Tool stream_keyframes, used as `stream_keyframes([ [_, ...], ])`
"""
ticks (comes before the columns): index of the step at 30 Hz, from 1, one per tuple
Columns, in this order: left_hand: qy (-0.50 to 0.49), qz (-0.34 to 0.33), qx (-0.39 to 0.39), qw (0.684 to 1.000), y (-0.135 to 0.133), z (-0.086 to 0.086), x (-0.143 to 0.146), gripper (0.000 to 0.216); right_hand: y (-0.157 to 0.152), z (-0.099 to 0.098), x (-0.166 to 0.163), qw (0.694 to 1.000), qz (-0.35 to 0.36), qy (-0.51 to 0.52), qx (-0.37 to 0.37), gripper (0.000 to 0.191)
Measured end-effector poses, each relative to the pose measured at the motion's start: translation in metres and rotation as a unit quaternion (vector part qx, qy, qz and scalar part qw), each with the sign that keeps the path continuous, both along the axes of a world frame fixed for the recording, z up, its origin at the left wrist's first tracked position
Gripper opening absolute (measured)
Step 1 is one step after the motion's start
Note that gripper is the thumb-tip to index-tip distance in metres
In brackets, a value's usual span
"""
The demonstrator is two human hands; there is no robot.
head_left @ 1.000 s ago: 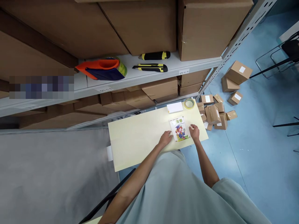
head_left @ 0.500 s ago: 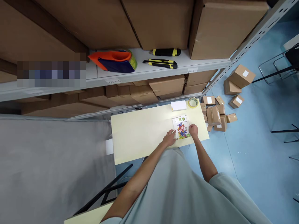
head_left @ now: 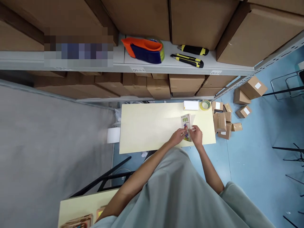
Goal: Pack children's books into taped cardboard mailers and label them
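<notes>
A picture book [head_left: 186,123] with a cartoon figure on its cover stands tilted up over the pale table [head_left: 147,129], near the table's right end. My left hand [head_left: 177,137] grips its left side, with the fingers on the cover. At the book's right edge is my right hand [head_left: 196,136], its fingers curled in a pinch against that edge. Something pale and see-through shows just beyond the book's upper right; I cannot make out what it is.
A white box [head_left: 191,105] and a tape roll [head_left: 205,105] lie at the table's back right. Above, a shelf [head_left: 163,68] bears an orange-and-blue tape dispenser [head_left: 144,50] and two utility knives [head_left: 187,60]. Small cartons [head_left: 219,122] are heaped on the floor at the right.
The book has gone from lying flat to tilted up, and both hands have closed in on its sides. The camera view has shifted, showing more of the second table at lower left.
</notes>
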State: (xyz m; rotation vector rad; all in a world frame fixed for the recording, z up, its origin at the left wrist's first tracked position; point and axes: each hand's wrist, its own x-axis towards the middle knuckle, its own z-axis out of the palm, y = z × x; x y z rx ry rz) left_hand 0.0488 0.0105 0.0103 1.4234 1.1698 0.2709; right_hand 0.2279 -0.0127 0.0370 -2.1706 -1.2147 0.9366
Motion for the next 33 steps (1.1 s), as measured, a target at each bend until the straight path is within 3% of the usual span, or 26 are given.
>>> stream_keyframes([
  [4,-0.039,0.12,-0.032,0.992,0.008,0.02,-0.027,0.039,-0.006,0.006,-0.049,0.99,0.109,0.078,0.04,0.033],
  [6,0.023,0.157,-0.031,0.987,0.011,0.02,-0.041,0.035,-0.006,-0.001,-0.063,0.976,0.16,0.141,0.035,0.033],
  [9,0.156,0.167,-0.032,0.973,0.017,0.005,-0.058,0.032,-0.002,-0.017,-0.066,0.964,0.184,0.194,-0.003,0.027],
  [12,0.236,0.17,-0.031,0.956,0.023,-0.015,-0.069,0.024,0.007,-0.034,-0.049,0.98,0.136,0.133,-0.057,0.022],
  [15,0.25,0.187,-0.05,0.949,0.026,-0.032,-0.077,0.018,0.018,-0.051,-0.029,0.991,0.067,0.045,-0.107,0.023],
  [18,0.244,0.207,-0.07,0.945,0.025,-0.043,-0.084,0.011,0.025,-0.067,-0.021,0.99,0.039,0.023,-0.131,0.024],
  [25,0.249,0.242,-0.09,0.933,0.024,-0.056,-0.089,0.02,0.034,-0.095,-0.044,0.99,0.008,0.021,-0.142,0.027],
  [33,0.273,0.248,-0.085,0.926,0.026,-0.06,-0.084,0.027,0.042,-0.098,-0.052,0.988,-0.026,0.021,-0.151,0.024],
])
